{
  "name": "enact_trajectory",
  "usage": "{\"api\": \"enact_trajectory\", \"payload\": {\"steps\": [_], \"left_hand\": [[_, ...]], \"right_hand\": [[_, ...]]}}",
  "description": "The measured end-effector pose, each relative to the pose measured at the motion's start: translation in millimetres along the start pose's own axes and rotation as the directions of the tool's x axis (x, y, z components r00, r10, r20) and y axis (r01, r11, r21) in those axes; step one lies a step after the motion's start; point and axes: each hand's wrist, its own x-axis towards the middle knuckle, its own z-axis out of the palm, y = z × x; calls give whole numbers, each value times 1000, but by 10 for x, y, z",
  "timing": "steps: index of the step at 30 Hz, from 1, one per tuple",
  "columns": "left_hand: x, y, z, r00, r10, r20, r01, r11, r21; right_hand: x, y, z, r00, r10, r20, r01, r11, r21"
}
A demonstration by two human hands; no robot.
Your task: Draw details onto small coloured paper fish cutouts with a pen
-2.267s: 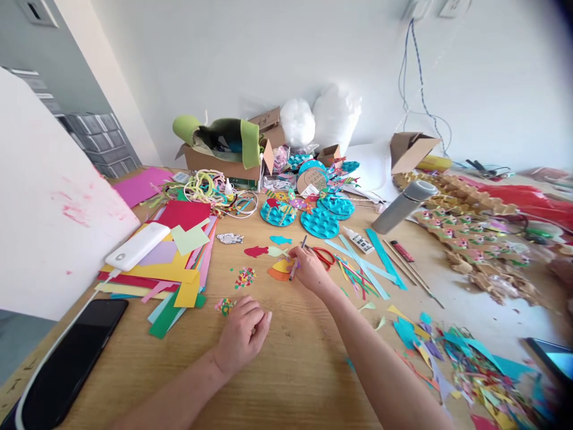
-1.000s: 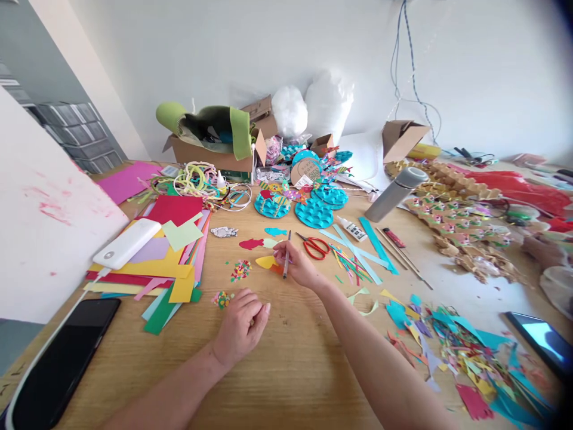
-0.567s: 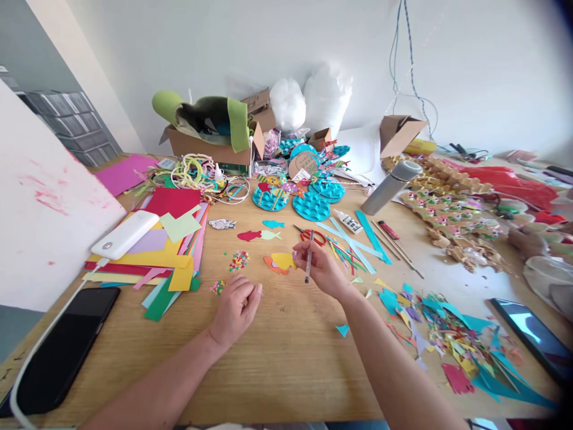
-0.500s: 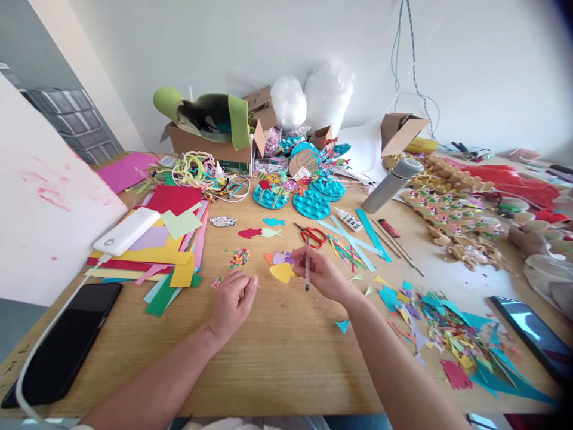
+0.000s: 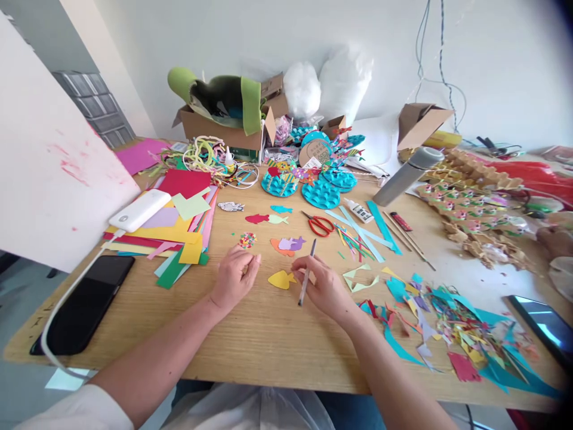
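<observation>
Between the fingers and thumb of my right hand is a pen, slanting with one end up. Its fingertips are at the tail of a yellow paper fish lying flat on the table. My left hand rests closed, fingers curled, with nothing visible in it. Just beyond it lies a small heap of colourful paper dots. Purple paper fish overlap an orange one past the yellow fish. Farther back are a red fish, a pale green fish and a blue fish.
Red-handled scissors, a glue bottle and paper strips lie right of centre. Paper scraps spread at the right. Coloured sheets, a power bank and a phone are at left. A grey flask leans behind.
The yellow fish now lies nearer me, apart from the purple and orange ones. My right hand has come closer with the pen, which tilts more. The whole view has shifted.
</observation>
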Motion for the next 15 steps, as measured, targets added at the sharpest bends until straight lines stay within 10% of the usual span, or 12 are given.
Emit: {"api": "enact_trajectory", "payload": {"steps": [7, 15], "left_hand": [[-188, 344, 70, 921, 221, 322, -262, 961, 89], [-385, 569, 183, 857, 157, 490, -330, 899, 288]], "right_hand": [[-216, 0, 120, 986, -144, 79, 148, 988, -46], [-192, 35, 43, 994, -99, 53, 99, 995, 9]]}}
